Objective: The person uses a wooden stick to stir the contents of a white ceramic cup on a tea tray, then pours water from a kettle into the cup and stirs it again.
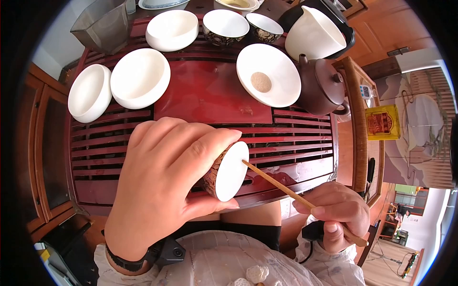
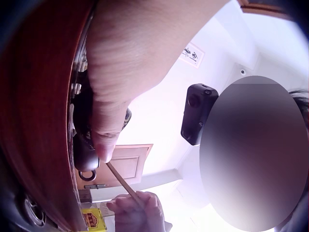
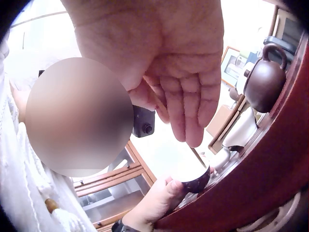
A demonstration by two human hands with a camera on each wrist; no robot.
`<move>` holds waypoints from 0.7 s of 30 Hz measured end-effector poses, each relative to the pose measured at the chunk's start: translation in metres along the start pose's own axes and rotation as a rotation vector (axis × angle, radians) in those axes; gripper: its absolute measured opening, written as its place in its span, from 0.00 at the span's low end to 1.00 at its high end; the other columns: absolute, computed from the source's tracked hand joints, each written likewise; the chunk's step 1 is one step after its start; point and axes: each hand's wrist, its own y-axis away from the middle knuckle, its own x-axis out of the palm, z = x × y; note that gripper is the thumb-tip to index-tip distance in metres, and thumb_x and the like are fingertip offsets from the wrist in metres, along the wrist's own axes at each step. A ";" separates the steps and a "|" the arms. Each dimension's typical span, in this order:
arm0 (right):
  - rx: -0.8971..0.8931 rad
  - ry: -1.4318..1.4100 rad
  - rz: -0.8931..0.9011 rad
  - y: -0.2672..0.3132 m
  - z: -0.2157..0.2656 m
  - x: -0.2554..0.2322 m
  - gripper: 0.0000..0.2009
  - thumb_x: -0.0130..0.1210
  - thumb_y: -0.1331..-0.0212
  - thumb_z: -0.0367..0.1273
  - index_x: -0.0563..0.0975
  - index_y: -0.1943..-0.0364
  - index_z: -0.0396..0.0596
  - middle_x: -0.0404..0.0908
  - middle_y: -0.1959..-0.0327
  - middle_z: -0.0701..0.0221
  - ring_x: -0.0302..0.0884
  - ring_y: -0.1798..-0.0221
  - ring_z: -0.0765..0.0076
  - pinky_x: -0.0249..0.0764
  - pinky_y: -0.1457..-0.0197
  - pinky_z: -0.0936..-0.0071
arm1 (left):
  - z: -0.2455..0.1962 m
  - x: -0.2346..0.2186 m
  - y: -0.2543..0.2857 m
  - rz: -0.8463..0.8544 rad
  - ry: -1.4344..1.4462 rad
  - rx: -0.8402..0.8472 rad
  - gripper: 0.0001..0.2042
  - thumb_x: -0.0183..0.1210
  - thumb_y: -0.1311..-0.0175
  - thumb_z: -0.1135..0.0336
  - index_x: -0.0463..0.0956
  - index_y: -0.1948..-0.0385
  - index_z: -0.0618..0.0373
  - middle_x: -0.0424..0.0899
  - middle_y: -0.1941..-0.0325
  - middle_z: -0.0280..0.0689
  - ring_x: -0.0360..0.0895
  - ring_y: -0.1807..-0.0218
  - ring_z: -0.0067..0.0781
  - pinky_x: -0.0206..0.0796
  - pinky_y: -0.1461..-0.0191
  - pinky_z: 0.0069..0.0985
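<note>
My left hand (image 1: pixel 160 167) grips a small teacup (image 1: pixel 232 172), thumb below and fingers above. The cup is white inside with a dark, gold-patterned outside, and it is tipped so its mouth faces right. In my right hand (image 1: pixel 341 209) is a thin wooden stick (image 1: pixel 279 186), pinched between thumb and fingers. The stick's pointed tip overlaps the white inside near the cup's right rim. From the right wrist, the dark side of the cup (image 3: pixel 197 183) shows in the left hand, beside the tray. The left wrist view has the stick (image 2: pixel 123 181) running from the right hand toward the left thumb.
A slatted red-brown tea tray (image 1: pixel 205 90) lies beneath the hands. Several white bowls (image 1: pixel 140 78) stand on its left and back; a wide white dish (image 1: pixel 281 76) and a dark teapot (image 1: pixel 322 86) are at right. Behind are patterned cups (image 1: pixel 225 26) and a white pitcher (image 1: pixel 315 35).
</note>
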 end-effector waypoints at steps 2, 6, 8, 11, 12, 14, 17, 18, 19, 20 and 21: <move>0.015 -0.047 0.013 0.001 0.000 0.001 0.12 0.50 0.31 0.36 0.74 0.64 0.39 0.81 0.75 0.58 0.82 0.76 0.60 0.78 0.73 0.66 | 0.000 0.000 0.000 0.001 -0.005 -0.003 0.36 0.73 0.68 0.49 0.77 0.51 0.55 0.79 0.56 0.37 0.72 0.53 0.41 0.60 0.48 0.36; 0.084 -0.128 -0.067 0.002 0.001 0.003 0.09 0.55 0.37 0.31 0.77 0.65 0.34 0.83 0.73 0.57 0.83 0.72 0.52 0.80 0.67 0.62 | 0.000 0.001 0.000 -0.001 -0.016 -0.010 0.38 0.73 0.68 0.48 0.76 0.49 0.55 0.80 0.54 0.37 0.73 0.53 0.41 0.60 0.47 0.36; 0.094 -0.144 -0.051 0.002 0.001 0.003 0.10 0.55 0.37 0.31 0.78 0.65 0.35 0.83 0.73 0.57 0.83 0.72 0.53 0.80 0.67 0.62 | 0.001 0.001 0.000 -0.005 -0.023 -0.018 0.38 0.73 0.68 0.48 0.75 0.48 0.55 0.80 0.53 0.36 0.73 0.52 0.41 0.60 0.46 0.36; 0.099 -0.154 -0.036 0.000 -0.001 0.002 0.10 0.56 0.37 0.32 0.78 0.65 0.35 0.83 0.73 0.57 0.83 0.72 0.53 0.79 0.68 0.62 | 0.001 0.000 0.001 0.008 -0.034 -0.002 0.39 0.73 0.68 0.48 0.75 0.47 0.55 0.81 0.52 0.36 0.73 0.52 0.41 0.59 0.46 0.36; 0.094 -0.148 -0.039 0.000 -0.002 0.001 0.10 0.56 0.37 0.32 0.78 0.65 0.35 0.84 0.73 0.58 0.83 0.72 0.53 0.79 0.67 0.62 | 0.001 0.001 0.001 0.001 -0.029 -0.008 0.39 0.73 0.68 0.48 0.75 0.48 0.55 0.81 0.52 0.36 0.73 0.52 0.41 0.59 0.46 0.36; 0.104 -0.160 -0.048 -0.001 -0.003 0.002 0.10 0.56 0.37 0.32 0.78 0.65 0.35 0.84 0.73 0.57 0.83 0.72 0.53 0.79 0.67 0.62 | 0.001 0.001 0.000 -0.007 -0.023 -0.014 0.39 0.73 0.68 0.47 0.75 0.48 0.55 0.81 0.53 0.36 0.73 0.52 0.41 0.59 0.46 0.36; 0.128 -0.191 -0.029 0.001 -0.003 0.002 0.09 0.55 0.37 0.31 0.78 0.66 0.36 0.84 0.72 0.57 0.83 0.71 0.53 0.80 0.65 0.62 | 0.000 0.000 0.000 0.014 -0.018 -0.017 0.38 0.73 0.69 0.48 0.76 0.49 0.55 0.80 0.53 0.36 0.73 0.52 0.41 0.59 0.46 0.37; 0.123 -0.179 -0.059 0.000 -0.003 0.002 0.09 0.55 0.37 0.31 0.78 0.66 0.36 0.84 0.72 0.57 0.83 0.71 0.53 0.80 0.65 0.62 | 0.000 0.000 0.000 0.006 -0.020 -0.019 0.38 0.73 0.69 0.48 0.76 0.49 0.55 0.80 0.54 0.36 0.73 0.52 0.41 0.59 0.46 0.36; 0.118 -0.166 -0.088 0.000 -0.004 0.002 0.09 0.55 0.37 0.31 0.78 0.66 0.36 0.84 0.72 0.56 0.84 0.71 0.53 0.80 0.65 0.62 | 0.000 0.000 0.000 -0.002 -0.021 -0.021 0.37 0.73 0.69 0.48 0.76 0.50 0.55 0.80 0.55 0.36 0.73 0.52 0.41 0.59 0.46 0.36; 0.098 -0.150 -0.069 -0.002 -0.003 0.001 0.09 0.55 0.37 0.31 0.78 0.65 0.36 0.84 0.72 0.55 0.84 0.71 0.53 0.80 0.66 0.62 | -0.001 0.000 -0.001 -0.003 -0.021 -0.021 0.37 0.73 0.69 0.48 0.76 0.50 0.55 0.80 0.55 0.36 0.73 0.52 0.41 0.59 0.46 0.36; 0.098 -0.151 -0.068 -0.001 -0.002 0.000 0.09 0.55 0.37 0.31 0.78 0.65 0.36 0.84 0.72 0.55 0.84 0.71 0.53 0.80 0.66 0.62 | -0.001 0.000 -0.001 0.005 -0.015 -0.025 0.37 0.73 0.69 0.48 0.76 0.50 0.55 0.80 0.55 0.36 0.73 0.53 0.41 0.59 0.46 0.37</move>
